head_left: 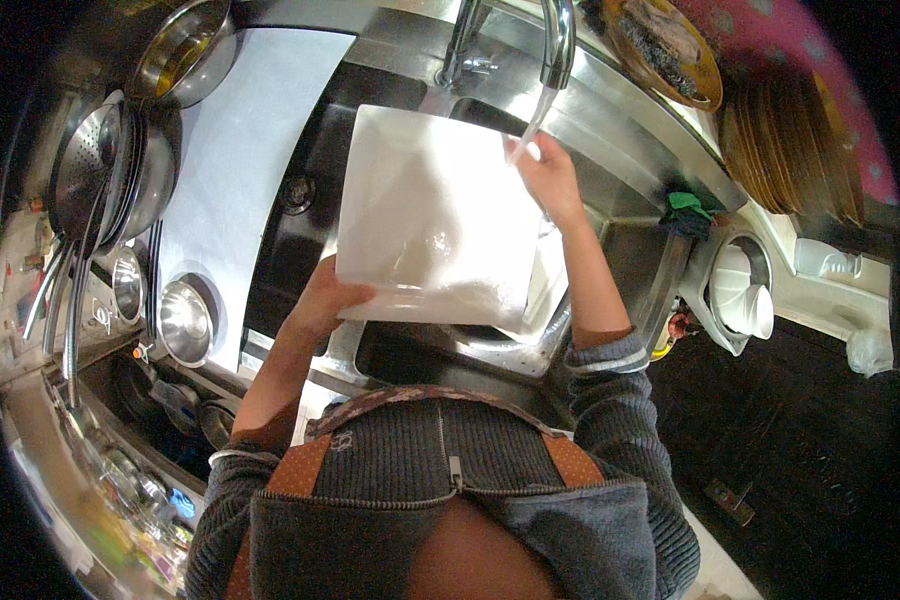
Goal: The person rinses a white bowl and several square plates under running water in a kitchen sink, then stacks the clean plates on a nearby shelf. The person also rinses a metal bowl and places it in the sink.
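A large white square plate [440, 215] is held up over the sink, its wet face catching the light. My left hand [328, 300] grips its lower left corner, thumb on top and the other fingers hidden beneath. At the upper right corner, my right hand [550, 182] is closed on the edge, most of its fingertips out of sight. Water [530, 128] runs from the curved metal tap [558, 50] onto that corner, beside my right hand. Below the plate, another white piece of dishware [542, 300] shows in part in the sink [450, 362].
A white board or sheet [240, 165] covers the counter on the left, near metal bowls [185, 320] and strainers [88, 170]. Stacked brown-rimmed plates [785, 150] stand at far right. White bowls [738, 290] sit in a container on the right. A green cloth [688, 207] lies by the sink's edge.
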The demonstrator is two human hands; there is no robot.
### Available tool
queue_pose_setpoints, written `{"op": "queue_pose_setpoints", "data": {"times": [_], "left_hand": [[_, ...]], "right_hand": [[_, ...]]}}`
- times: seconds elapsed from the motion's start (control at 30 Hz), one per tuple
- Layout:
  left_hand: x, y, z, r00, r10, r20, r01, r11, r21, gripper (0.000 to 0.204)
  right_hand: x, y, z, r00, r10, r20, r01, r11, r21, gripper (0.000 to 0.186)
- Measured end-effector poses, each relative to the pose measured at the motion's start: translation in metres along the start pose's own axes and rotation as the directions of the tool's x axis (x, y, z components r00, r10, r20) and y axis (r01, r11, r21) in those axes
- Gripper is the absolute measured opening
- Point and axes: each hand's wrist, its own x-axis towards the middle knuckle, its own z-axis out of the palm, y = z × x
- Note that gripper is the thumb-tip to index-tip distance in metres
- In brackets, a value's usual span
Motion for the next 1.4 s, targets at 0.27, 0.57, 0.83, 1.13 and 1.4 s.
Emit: {"op": "queue_pose_setpoints", "data": {"times": [0.27, 0.57, 0.83, 1.13, 1.4], "left_hand": [[0.002, 0.000, -0.008, 0.999, 0.039, 0.036, -0.038, 0.998, -0.045, 0.049], [0.003, -0.009, -0.001, 0.996, -0.004, 0.085, 0.008, 0.999, -0.046, 0.051], [0.016, -0.008, 0.018, 0.998, 0.021, 0.065, -0.014, 0.995, -0.102, 0.053], [0.021, 0.002, 0.034, 0.998, -0.065, 0.023, 0.067, 0.995, -0.078, 0.046], [0.055, 0.006, 0.065, 0.988, 0.136, 0.068, -0.134, 0.990, -0.039, 0.048]], "right_hand": [[-0.009, -0.022, -0.019, 0.949, 0.234, 0.211, -0.307, 0.840, 0.449, 0.020], [-0.007, 0.020, -0.007, 0.951, 0.291, -0.101, -0.262, 0.937, 0.233, 0.022], [-0.069, -0.026, 0.032, 0.910, -0.414, -0.012, 0.248, 0.566, -0.786, 0.063], [-0.191, -0.024, 0.055, 0.887, -0.445, 0.127, 0.429, 0.688, -0.585, 0.048], [-0.184, -0.030, -0.021, 0.880, 0.051, -0.472, -0.113, 0.988, -0.105, 0.027]]}}
